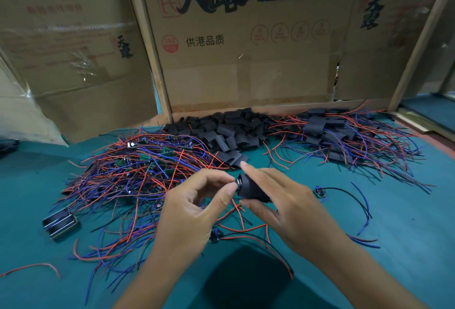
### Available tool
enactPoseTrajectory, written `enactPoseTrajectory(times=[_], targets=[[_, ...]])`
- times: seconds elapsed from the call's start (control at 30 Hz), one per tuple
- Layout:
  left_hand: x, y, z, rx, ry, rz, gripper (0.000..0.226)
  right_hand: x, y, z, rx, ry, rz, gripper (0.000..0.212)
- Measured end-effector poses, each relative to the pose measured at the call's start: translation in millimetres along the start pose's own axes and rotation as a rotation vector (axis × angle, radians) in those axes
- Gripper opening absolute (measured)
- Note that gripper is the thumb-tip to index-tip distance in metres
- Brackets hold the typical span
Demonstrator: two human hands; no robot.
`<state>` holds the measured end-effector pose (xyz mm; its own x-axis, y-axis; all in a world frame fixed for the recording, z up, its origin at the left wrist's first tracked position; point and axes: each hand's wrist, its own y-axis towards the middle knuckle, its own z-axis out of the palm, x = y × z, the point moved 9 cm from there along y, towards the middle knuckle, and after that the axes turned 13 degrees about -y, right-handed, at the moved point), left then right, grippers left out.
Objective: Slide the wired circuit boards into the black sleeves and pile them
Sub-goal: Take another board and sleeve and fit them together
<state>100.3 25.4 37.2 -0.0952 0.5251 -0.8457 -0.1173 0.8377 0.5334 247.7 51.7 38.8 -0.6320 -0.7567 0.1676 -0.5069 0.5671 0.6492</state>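
Centrally, a short black flexible sleeve (251, 189) is held above the teal table mat (406, 210) by the right hand (293, 210), its thumb under the sleeve and the forefinger stretched along the top. At the left mouth of the sleeve the end of a small circuit board (238, 181) is seen, and it is pinched by the thumb and the curled forefinger of the left hand (192, 212); the other left fingers are bent loosely. Red and black wires (242, 228) hang down below the hands to the mat.

To the left, a big loose heap of green boards with red and blue wires (138, 175) is spread. Behind the hands, a pile of empty black sleeves (226, 131) is lying against the printed brown cardboard wall (246, 50). To the right of it, a pile of sleeved boards with wires (344, 133) is placed. One single wired board (320, 191) is lying just right of the right hand. A small black and metal part (60, 222) stands at the left edge of the heap.
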Motion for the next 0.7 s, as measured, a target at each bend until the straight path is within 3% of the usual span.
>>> enactPoseTrajectory(times=[0.13, 0.3, 0.6, 0.7], targets=[[-7.6, -0.8, 2.9, 0.030, 0.087, 0.050, 0.009, -8.2, -3.2, -0.9, 0.014, 0.138, 0.116, 0.048], [-12.5, -1.7, 5.3, 0.045, 0.158, 0.105, 0.011, -0.9, -1.0, -7.6, -0.025, 0.077, 0.069, 0.029], [5.1, -2.7, 9.2, 0.078, 0.036, -0.035, 0.012, 3.6, -0.5, -3.9, 0.025, 0.077, 0.035, 0.035], [8.8, -2.6, 11.1, 0.089, -0.022, -0.062, 0.014, 2.0, -1.0, -0.3, 0.048, 0.079, 0.040, 0.027]])
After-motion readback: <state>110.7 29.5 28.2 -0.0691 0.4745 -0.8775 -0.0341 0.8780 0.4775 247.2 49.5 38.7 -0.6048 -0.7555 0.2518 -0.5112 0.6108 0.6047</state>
